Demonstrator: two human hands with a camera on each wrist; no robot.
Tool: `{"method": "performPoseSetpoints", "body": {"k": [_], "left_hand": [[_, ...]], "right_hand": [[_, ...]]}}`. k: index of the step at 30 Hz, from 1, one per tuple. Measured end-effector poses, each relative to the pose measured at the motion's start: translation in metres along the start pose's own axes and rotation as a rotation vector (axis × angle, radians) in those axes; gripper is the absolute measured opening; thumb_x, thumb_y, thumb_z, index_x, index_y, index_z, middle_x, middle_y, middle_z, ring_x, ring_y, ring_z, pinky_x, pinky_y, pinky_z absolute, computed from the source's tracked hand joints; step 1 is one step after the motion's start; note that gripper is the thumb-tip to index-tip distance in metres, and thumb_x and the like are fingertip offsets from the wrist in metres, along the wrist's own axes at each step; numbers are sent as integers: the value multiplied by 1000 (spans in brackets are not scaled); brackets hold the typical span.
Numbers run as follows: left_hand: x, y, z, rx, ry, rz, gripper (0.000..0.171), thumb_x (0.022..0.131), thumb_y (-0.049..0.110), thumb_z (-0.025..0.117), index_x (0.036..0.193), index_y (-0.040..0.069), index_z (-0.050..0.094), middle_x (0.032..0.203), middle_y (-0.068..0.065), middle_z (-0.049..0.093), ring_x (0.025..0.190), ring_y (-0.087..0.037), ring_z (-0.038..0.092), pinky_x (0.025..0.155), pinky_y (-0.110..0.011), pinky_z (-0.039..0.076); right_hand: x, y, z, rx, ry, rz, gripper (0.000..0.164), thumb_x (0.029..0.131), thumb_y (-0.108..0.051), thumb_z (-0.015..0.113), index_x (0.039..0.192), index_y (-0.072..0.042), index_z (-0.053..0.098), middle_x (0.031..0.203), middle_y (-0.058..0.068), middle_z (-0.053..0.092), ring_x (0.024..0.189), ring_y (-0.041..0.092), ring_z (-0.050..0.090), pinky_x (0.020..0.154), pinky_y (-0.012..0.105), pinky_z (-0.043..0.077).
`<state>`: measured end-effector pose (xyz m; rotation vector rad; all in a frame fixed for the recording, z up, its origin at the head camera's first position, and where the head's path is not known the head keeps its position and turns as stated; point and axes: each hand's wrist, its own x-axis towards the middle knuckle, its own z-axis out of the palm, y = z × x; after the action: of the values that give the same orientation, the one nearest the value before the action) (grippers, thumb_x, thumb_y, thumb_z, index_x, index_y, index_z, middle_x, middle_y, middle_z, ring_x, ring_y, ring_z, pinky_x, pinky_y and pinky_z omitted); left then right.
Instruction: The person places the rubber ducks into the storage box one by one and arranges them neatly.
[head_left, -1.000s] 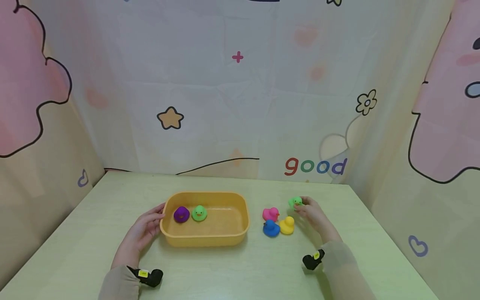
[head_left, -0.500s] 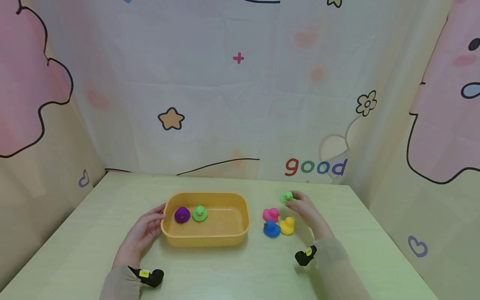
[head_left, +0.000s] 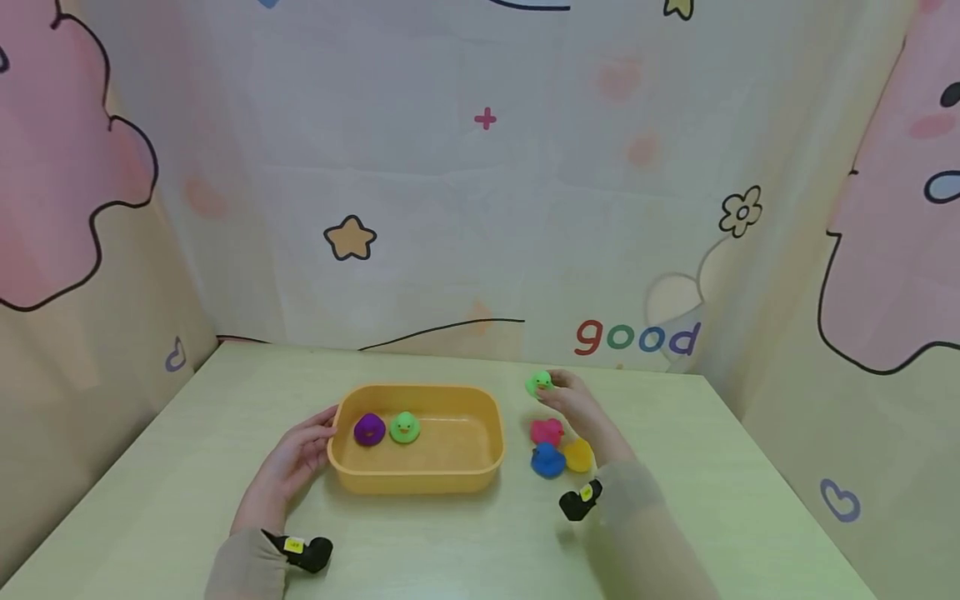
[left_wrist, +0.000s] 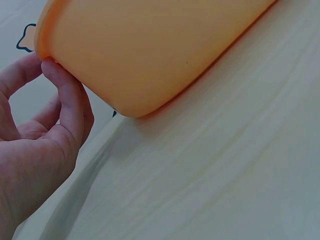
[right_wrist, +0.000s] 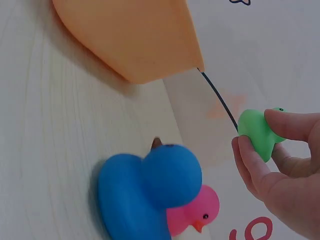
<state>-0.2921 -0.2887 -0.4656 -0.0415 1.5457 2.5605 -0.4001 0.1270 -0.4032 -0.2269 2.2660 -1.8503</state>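
Head view: the left hand (head_left: 298, 457) grips the yellow tray (head_left: 416, 482) at one end — seemingly to steady it — while the right hand (head_left: 576, 402) pinches a green duck (head_left: 537, 383) aloft, right of the tray, probably clearing the pink duck (head_left: 547, 431).

I have two ducks (head_left: 405, 428) inside the tub (head_left: 417, 482) on the desk (head_left: 420, 550), three ducks (head_left: 548, 461) to its right, and one duck (head_left: 539, 383) in my right grip (head_left: 570, 400), also right of it.
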Motion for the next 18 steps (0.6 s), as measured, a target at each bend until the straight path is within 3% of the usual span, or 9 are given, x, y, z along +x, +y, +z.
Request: {"method": "performPoseSetpoints", "body": {"k": [11, 18], "left_hand": [[0, 0, 0, -15, -3, -2, 63, 98, -3, 42, 154, -4, 14, 112, 8, 65, 100, -5, 63, 87, -19, 53], [2, -1, 1, -5, 12, -4, 63, 98, -2, 42, 154, -4, 14, 111, 8, 66, 94, -5, 63, 83, -19, 54]], "right_hand": [[13, -19, 52, 30, -55, -17, 55, 95, 0, 54, 142, 13, 31, 142, 29, 39, 124, 38, 50, 111, 48, 39], [14, -25, 81, 4, -117, -36, 50, 93, -1, 57, 138, 11, 38, 137, 26, 46, 110, 25, 57, 109, 43, 43]]}}
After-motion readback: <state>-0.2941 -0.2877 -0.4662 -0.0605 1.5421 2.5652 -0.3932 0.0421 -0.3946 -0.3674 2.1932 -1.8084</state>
